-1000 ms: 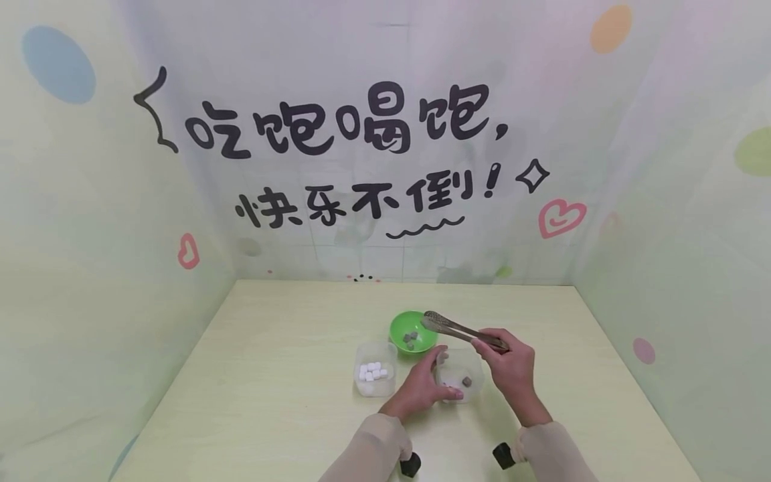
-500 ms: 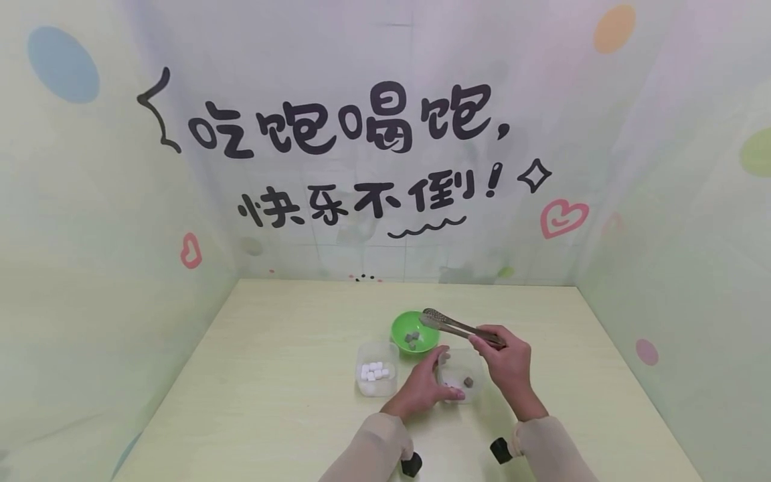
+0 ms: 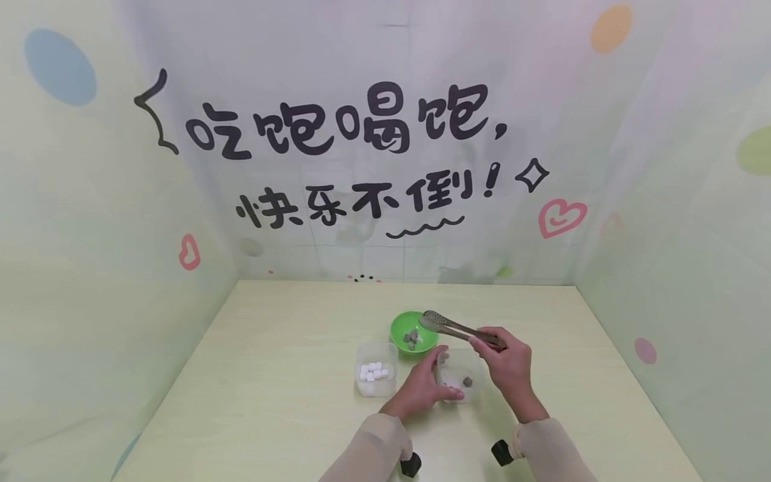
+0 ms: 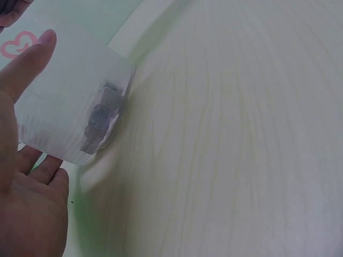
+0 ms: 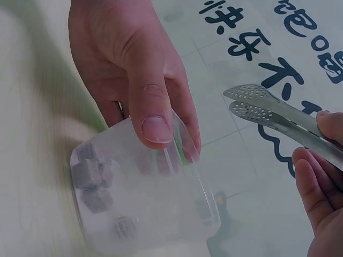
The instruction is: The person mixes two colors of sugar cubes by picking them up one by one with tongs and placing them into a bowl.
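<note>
My left hand (image 3: 421, 387) grips a translucent plastic container (image 5: 171, 209) from its left side, thumb on the near wall and fingers round the far one. Several grey cubes (image 5: 88, 174) lie at the bottom of this container, seen through its wall in both wrist views. Metal tongs (image 3: 460, 329) with perforated tips are held in my right hand (image 3: 508, 361). Their tips, close together with nothing visible between them in the right wrist view, hover over the right rim of a green bowl (image 3: 395, 328). Inside that bowl sit several grey cubes (image 3: 411, 339).
A second translucent container (image 3: 359, 355) with several white cubes (image 3: 375, 371) stands left of my left hand, just in front of the bowl. Pale wood-grain table (image 3: 271, 375) surrounds everything, enclosed by printed fabric walls (image 3: 385, 261) at the back and sides.
My right hand and the tongs have shifted slightly left over the bowl. The left hand and its container stay where they were.
</note>
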Available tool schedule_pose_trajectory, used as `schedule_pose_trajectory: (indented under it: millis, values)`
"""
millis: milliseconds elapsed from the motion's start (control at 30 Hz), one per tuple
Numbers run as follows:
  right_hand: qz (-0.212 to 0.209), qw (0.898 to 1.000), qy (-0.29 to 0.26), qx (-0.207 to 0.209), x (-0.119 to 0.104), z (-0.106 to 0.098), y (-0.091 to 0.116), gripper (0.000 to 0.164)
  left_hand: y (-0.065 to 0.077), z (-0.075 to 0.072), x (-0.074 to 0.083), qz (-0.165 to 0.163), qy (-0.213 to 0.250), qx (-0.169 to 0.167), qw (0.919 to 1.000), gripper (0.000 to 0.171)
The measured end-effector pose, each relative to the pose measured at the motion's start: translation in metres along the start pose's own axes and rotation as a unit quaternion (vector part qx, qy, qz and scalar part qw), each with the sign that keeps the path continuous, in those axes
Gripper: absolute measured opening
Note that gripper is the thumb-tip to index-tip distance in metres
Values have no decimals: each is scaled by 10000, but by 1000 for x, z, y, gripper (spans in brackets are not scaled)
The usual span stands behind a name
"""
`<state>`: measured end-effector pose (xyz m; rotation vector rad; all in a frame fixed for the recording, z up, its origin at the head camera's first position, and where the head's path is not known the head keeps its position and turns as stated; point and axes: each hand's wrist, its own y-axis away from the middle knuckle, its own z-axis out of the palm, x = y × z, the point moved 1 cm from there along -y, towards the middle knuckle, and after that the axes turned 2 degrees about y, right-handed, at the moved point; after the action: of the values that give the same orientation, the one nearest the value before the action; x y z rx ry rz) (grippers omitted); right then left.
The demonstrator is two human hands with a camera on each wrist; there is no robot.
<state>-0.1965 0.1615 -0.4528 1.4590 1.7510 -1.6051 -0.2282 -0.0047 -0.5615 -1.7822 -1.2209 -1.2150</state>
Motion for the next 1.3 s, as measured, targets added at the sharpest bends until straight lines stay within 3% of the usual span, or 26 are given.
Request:
schedule_pose_trajectory:
  millis: [267, 500, 1033, 1200, 1300]
  values:
    - [292, 9995, 19, -111, 30, -3, -1, 18, -1, 0, 0, 37, 68, -21, 10000, 98]
    - [207, 9995, 61, -215, 42, -9, 1, 18, -1, 0, 0, 40, 47, -34, 10000, 99]
    - [283, 9980, 105, -548, 42, -31, 8, 17, 0, -2, 2, -39, 25, -26, 10000, 97]
    - [95, 9975, 235, -658, 25, -39, 10, 17, 1, -1, 3, -40, 15, -32, 10000, 103]
    - [-78, 9970, 346, -685, 29, -44, 11, 18, 1, -1, 2, 7, 20, -25, 10000, 102]
